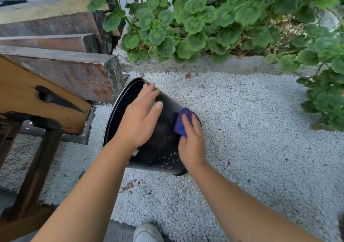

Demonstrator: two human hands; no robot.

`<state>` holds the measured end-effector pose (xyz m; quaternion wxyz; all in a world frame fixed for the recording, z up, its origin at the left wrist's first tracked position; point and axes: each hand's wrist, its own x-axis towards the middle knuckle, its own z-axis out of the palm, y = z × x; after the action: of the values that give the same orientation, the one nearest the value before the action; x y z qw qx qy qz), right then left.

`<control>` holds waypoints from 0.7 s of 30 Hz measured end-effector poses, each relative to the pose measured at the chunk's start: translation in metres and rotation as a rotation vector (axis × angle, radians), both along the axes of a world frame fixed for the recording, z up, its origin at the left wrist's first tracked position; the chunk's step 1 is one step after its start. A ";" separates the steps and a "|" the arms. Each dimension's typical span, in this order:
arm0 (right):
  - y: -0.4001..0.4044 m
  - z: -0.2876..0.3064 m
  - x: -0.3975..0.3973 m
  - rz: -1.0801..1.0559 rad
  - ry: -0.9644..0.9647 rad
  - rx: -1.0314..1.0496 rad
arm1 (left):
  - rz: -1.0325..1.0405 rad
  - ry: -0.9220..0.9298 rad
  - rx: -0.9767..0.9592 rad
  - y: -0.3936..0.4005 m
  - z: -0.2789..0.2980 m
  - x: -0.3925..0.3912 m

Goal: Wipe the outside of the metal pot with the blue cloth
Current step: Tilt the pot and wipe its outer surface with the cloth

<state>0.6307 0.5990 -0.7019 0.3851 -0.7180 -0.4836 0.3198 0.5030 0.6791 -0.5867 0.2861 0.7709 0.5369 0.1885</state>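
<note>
Outdoor spot: white gravel (251,130), wooden bench (46,85) left, leafy plants (204,23) far. Metal pot (160,148) is tipped on the gravel, steadied by the left hand (137,122), fingers spread flat. Blue cloth (181,122) is pressed to its outer wall under the right hand (191,146), fingers gripping it.

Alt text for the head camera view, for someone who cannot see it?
A right hand presses a blue cloth against the side of a tilted black metal pot on white gravel, while the left hand steadies it near the rim.
</note>
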 end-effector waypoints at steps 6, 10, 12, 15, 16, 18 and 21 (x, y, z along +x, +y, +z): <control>0.002 -0.018 0.005 0.024 -0.075 -0.046 | -0.250 0.348 0.170 -0.051 -0.011 -0.056; 0.002 -0.023 0.012 0.025 -0.054 -0.121 | -0.259 0.333 0.122 -0.044 -0.008 -0.059; 0.002 -0.024 0.017 0.022 -0.069 -0.146 | -0.263 0.313 0.100 -0.040 -0.007 -0.057; 0.003 -0.026 0.021 -0.006 -0.067 -0.210 | -0.245 0.290 0.063 -0.038 -0.008 -0.049; 0.004 -0.026 0.023 -0.024 -0.061 -0.234 | -0.238 0.286 0.054 -0.038 -0.009 -0.047; 0.004 -0.027 0.027 -0.060 -0.044 -0.263 | -0.229 0.273 0.037 -0.038 -0.009 -0.043; 0.003 -0.022 0.030 -0.119 -0.002 -0.275 | -0.204 0.250 0.030 -0.038 -0.011 -0.040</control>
<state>0.6604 0.6022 -0.7238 0.3007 -0.7919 -0.3920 0.3588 0.4627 0.6411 -0.5973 0.2230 0.8431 0.4844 0.0690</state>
